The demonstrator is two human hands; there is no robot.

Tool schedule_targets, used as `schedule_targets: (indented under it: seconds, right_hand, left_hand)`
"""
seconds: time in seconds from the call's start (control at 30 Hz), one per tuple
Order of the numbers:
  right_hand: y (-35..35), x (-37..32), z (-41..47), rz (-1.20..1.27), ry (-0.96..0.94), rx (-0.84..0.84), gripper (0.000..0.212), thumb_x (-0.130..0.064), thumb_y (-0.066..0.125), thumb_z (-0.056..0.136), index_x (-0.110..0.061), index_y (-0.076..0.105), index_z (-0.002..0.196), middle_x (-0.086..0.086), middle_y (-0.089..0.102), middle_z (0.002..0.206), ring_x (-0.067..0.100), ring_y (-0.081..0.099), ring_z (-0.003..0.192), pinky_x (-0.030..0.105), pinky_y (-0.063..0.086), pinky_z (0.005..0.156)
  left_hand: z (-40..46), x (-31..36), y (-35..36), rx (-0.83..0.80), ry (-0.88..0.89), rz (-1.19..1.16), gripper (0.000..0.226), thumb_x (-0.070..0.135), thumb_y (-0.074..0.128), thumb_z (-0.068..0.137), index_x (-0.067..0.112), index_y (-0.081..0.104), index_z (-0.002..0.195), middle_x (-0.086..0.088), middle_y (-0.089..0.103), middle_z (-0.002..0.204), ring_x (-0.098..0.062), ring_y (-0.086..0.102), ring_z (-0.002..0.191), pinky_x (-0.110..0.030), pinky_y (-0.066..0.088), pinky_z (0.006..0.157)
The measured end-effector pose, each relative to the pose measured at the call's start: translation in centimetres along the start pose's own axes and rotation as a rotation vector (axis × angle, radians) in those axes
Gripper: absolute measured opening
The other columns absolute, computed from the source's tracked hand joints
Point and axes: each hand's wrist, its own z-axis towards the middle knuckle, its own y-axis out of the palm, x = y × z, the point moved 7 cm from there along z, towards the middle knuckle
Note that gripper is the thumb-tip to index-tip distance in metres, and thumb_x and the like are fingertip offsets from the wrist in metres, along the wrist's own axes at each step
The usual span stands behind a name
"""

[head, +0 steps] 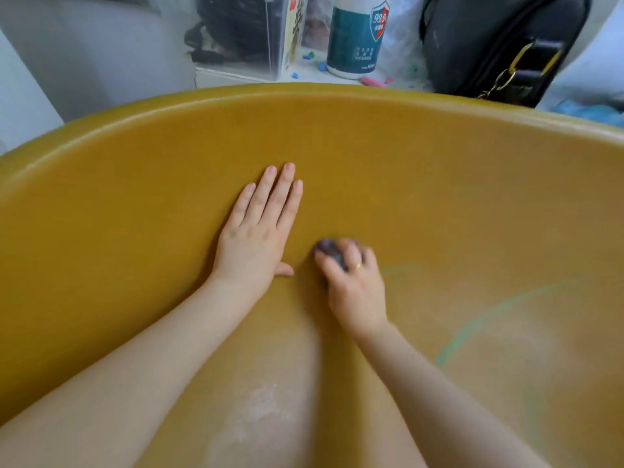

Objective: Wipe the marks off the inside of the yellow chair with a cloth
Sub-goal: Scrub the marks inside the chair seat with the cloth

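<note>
The yellow chair (405, 184) fills nearly the whole frame, its curved inner wall sweeping from the left edge to the right, its rim arching across the upper part. The left hand (256, 231) lies flat against the inner surface at centre frame, fingers straight and close together, thumb tucked out to the side, holding nothing. Just right of it and a little lower, the right hand (354, 282) has its fingers curled round a small dark cloth (329, 253), bunched up and pressed onto the chair's surface; a ring shows on one finger. A long green mark (472, 327) curves across the lower right of the frame, with a fainter green streak (401, 270) just right of the cloth hand. A pale whitish smear (260, 410) sits at bottom centre between the forearms. Beyond the rim, along the top of the frame, stand a white and teal canister (358, 35), a black bag (499, 45) with gold hardware at upper right, and a clear box (243, 32) at upper centre-left.
</note>
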Motion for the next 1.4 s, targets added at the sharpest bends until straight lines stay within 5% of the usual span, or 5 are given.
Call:
schedule_targets:
  seconds: [0.17,0.47,0.87,1.13,1.4]
  right_hand:
    - [-1.2,0.8,1.0,-0.013,-0.030,-0.145,0.025,-0.008,0.046,0.081,-0.012,0.068,0.092,0.017,0.060,0.099,0.029,0.051,0.065,0.034,0.046,0.057]
    - [-8.3,8.0,11.5,-0.254,0.166,0.300,0.022,-0.002,0.061,0.077,-0.014,0.068,0.095,0.017,0.064,0.104,0.030,0.048,0.076,0.031,0.037,0.063]
    - [-2.7,3.3,-0.1,-0.046,0.009,-0.221,0.019,-0.003,0.050,0.076,-0.009,0.066,0.084,0.016,0.058,0.088,0.028,0.049,0.062,0.033,0.048,0.051]
    - [-8.9,9.6,9.9,-0.193,0.211,0.222,0.018,0.000,0.060,0.077,-0.012,0.067,0.089,0.017,0.062,0.102,0.032,0.052,0.072,0.029,0.037,0.058]
    - [-1.3,1.7,-5.7,0.047,0.126,-0.272,0.032,-0.006,0.040,0.075,-0.012,0.069,0.088,0.016,0.062,0.093,0.027,0.049,0.063,0.029,0.039,0.064]
  left_hand:
    - [0.3,0.9,-0.5,-0.032,0.040,0.058,0.145,0.073,0.075,0.030,0.011,0.010,0.144,-0.006,0.024,0.154,-0.022,0.028,0.140,-0.034,0.012,0.113]
    - [0.8,2.9,-0.1,-0.015,0.091,0.050,0.140,0.071,0.070,0.051,0.010,-0.016,0.143,-0.013,-0.004,0.157,-0.029,0.004,0.145,-0.037,0.003,0.115]
    - [1.0,3.6,-0.1,-0.065,0.019,-0.017,0.148,0.075,0.074,0.029,0.009,0.006,0.143,-0.009,0.022,0.154,-0.026,0.025,0.141,-0.035,0.014,0.114]
    - [0.7,4.5,0.9,-0.051,0.075,-0.005,0.133,0.067,0.064,0.066,0.006,-0.029,0.139,-0.015,-0.020,0.154,-0.031,-0.012,0.143,-0.038,-0.011,0.109]
    - [0.0,4.7,0.6,-0.031,0.046,-0.057,0.132,0.064,0.072,0.056,0.010,-0.009,0.145,-0.013,-0.002,0.157,-0.029,0.005,0.144,-0.036,0.011,0.116]
